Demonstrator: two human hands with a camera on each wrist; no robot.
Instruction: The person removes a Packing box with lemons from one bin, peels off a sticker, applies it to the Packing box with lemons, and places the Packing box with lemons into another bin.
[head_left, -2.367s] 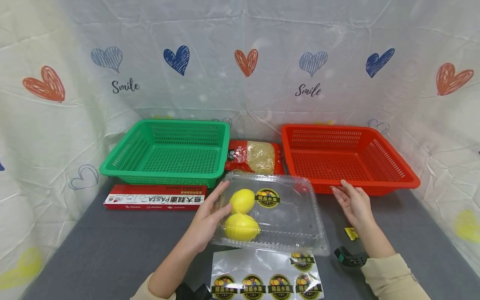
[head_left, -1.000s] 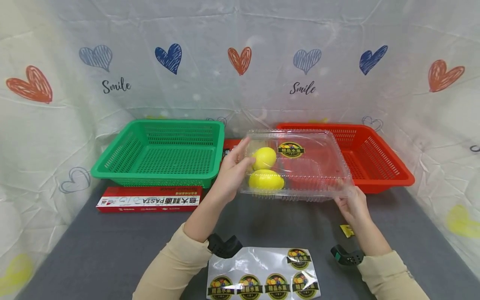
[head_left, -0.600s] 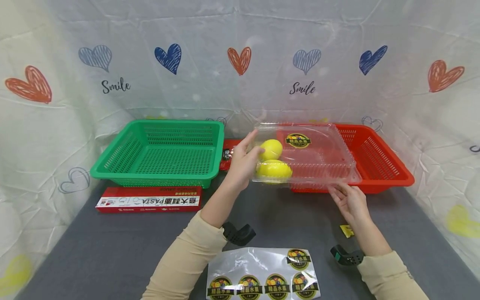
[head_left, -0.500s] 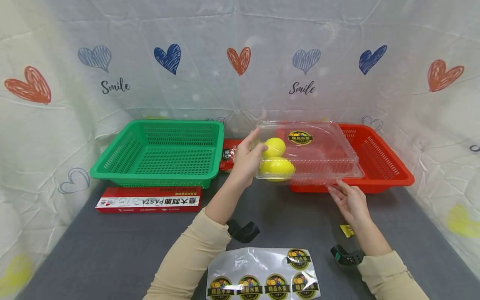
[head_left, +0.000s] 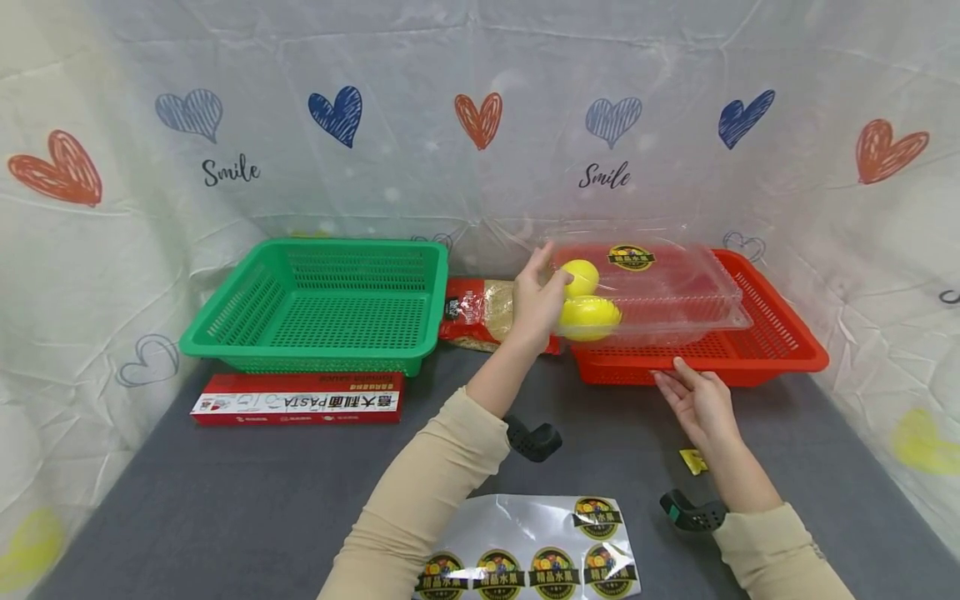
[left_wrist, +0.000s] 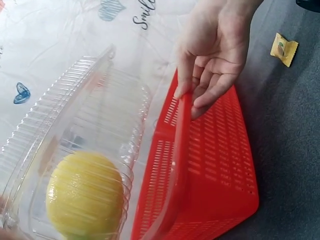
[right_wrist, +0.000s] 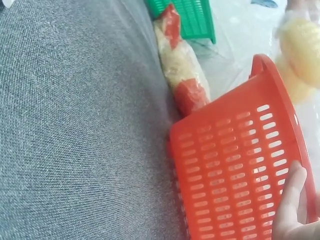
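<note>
My left hand (head_left: 538,307) grips the left end of a clear plastic fruit box (head_left: 675,292), held over the red basket (head_left: 795,357). Inside the box, at its left end, are two lemons: a rear lemon (head_left: 581,277) and a front lemon (head_left: 590,318). A black and gold sticker (head_left: 631,257) is on the lid. My right hand (head_left: 705,408) pinches the basket's front rim. In the left wrist view the right hand (left_wrist: 215,50) has its thumb over the rim and fingers outside; the box (left_wrist: 115,110) is beside the rim there.
A green basket (head_left: 315,360) stands at the back left, with a red pasta box (head_left: 296,400) before it. Between the baskets lies a red bag of pasta (head_left: 498,304). A sticker sheet (head_left: 517,525) is at the front; a small yellow packet (head_left: 693,461) lies near my right wrist.
My left hand has lifted the box with the lemons from the table's middle and carried it back and right over the red basket. My right hand has stayed near the basket's front rim.
</note>
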